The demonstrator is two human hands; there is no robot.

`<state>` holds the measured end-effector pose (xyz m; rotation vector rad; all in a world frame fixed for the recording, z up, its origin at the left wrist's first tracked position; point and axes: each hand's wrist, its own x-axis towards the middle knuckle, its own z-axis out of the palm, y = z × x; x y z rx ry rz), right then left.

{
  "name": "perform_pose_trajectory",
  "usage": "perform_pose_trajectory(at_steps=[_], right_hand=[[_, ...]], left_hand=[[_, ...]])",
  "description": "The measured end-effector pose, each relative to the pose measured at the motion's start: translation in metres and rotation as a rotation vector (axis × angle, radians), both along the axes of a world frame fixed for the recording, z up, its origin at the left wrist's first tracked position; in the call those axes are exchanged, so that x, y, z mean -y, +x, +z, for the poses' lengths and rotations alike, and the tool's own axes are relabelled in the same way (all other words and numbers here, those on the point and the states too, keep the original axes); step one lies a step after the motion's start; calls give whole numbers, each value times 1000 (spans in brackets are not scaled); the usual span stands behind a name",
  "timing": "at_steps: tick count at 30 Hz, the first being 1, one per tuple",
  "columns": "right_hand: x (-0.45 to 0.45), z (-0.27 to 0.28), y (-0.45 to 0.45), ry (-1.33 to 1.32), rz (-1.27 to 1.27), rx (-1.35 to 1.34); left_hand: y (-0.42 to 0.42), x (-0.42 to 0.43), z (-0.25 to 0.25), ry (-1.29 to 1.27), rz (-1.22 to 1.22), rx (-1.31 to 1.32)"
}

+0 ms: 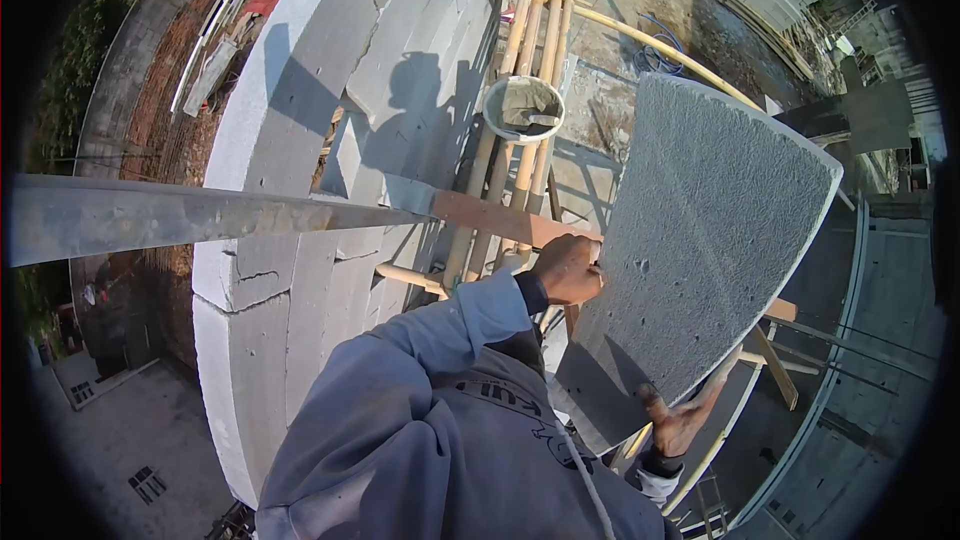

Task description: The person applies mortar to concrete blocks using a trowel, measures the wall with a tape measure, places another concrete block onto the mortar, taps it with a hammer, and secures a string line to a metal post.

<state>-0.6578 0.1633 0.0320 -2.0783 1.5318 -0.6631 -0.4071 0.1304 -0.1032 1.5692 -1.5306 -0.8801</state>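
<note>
My right grip clasps the grey block by its lower edge; a crumbling edge or slipping thumb could let it tip. It lies at 12 o'clock from there, 3 o'clock from my left grip, curled, clasp untellable. Beyond, toward 11 o'clock, is a bucket.

Large block: looks like aerated concrete; matt, grainy face, scattered pits, edges roughly chipped. Wall blocks: similar material, matt, finer-grained, cracked in places. Long bar: metal, fairly smooth, dull sheen, blotchy; its brown stretch matt, rust or paint indeterminate. Poles: bamboo-like, smooth. Bucket: apparently plastic, smeared with dull grey paste. Sweatshirt: cloth, matt, softly creased.
</note>
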Motion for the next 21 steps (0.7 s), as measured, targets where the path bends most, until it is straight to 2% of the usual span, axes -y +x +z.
perform_pose_trajectory(at_steps=[1,2,4,5,8,10,11,14,16,19,20,21], right_hand=[[9,-11,-12,3,27,-46],[16,-15,-20,5,52,-92],[41,-3,12,103,53,51],[49,-3,15,113,73,62],[77,-5,9,130,130,-37],[99,1,22,80,208,-60],[107,7,37,111,222,35],[139,12,60,21,323,8],[159,11,81,-33,344,39],[195,8,125,-65,421,49],[207,8,144,-90,452,19],[221,6,162,-88,484,-15]], left_hand=[[2,4,-3,93,-6,23],[-1,3,-6,65,30,-15],[6,14,-12,-39,108,-60],[9,16,-23,17,94,4],[25,32,1,176,143,-111],[30,40,-4,145,216,-130],[36,47,-5,124,251,-133],[65,68,11,85,312,-57],[83,86,-8,-10,222,24],[122,104,-2,2,318,-114],[135,116,-24,-45,324,-106],[149,124,-24,-52,369,-125]])
